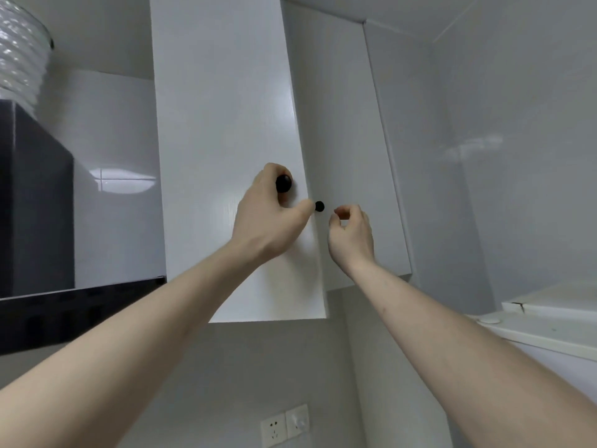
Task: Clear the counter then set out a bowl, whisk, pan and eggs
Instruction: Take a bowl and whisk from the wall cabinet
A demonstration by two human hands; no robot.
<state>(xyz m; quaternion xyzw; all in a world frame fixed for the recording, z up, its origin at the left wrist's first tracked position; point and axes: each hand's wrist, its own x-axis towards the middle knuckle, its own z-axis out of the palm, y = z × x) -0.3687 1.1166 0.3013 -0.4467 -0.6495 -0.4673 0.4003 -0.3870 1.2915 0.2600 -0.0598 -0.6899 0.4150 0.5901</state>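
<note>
Left cabinet door (223,156), white, swung ajar: our left hand (268,218) curls round its black knob (283,184) near the door's lower right corner. Right cabinet door (342,156): small black knob (319,206) at its lower left, untouched; our right hand (350,234) beside it, fingers loosely curled, holding nothing. Bowl, whisk, pan, eggs: we cannot see them.

Both forearms were bare from elbow to wrist, with no sleeve, watch, ring or glove visible, and the left hand (268,218) and right hand (350,234) each showed short, unpainted fingernails where visible.
</note>
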